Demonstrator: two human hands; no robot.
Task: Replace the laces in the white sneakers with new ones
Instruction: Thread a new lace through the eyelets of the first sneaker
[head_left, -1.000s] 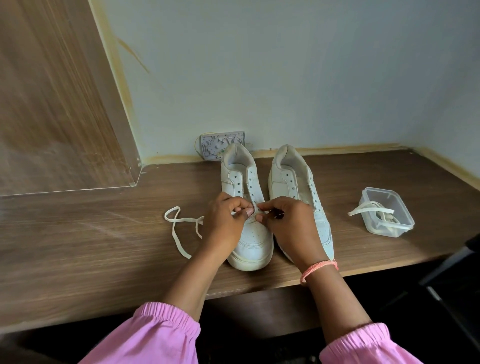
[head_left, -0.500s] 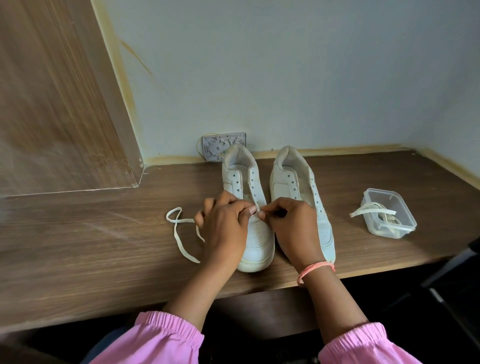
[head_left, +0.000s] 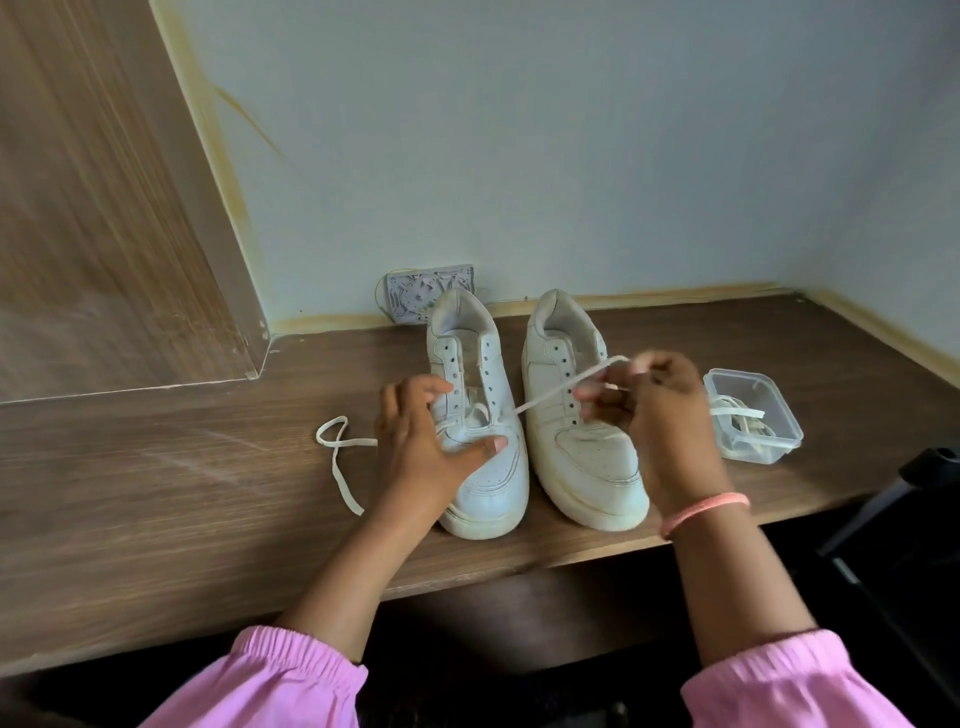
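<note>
Your left hand (head_left: 431, 447) rests on the left sneaker (head_left: 475, 415) at the centre of the frame, fingers spread and mostly straight, thumb pressed across the toe box and fingertips up by the lower eyelets; it steadies the shoe rather than gripping it. Your right hand (head_left: 654, 415), just right of centre, has its fingers curled and pinches the white lace (head_left: 561, 387). That lace runs taut from a lower eyelet of the left sneaker, up and to the right across the right sneaker (head_left: 576, 415), into your fingers, with its end poking out above them. The lace's other part trails out to the left of your left hand (a loose loop lying flat on the wooden surface (head_left: 156, 493)).

Both sneakers stand side by side, toes toward you, heels toward the wall; the right one's eyelets are bare. At the right of the frame, well apart from the shoes, sits a clear plastic container (head_left: 753, 410) with more white laces (head_left: 743, 415) inside, one strand draped over its rim. Behind the left sneaker's heel, a pale socket plate (head_left: 415, 291) sits at the foot of the wall. A pink band (head_left: 701, 512) circles your right wrist.
</note>
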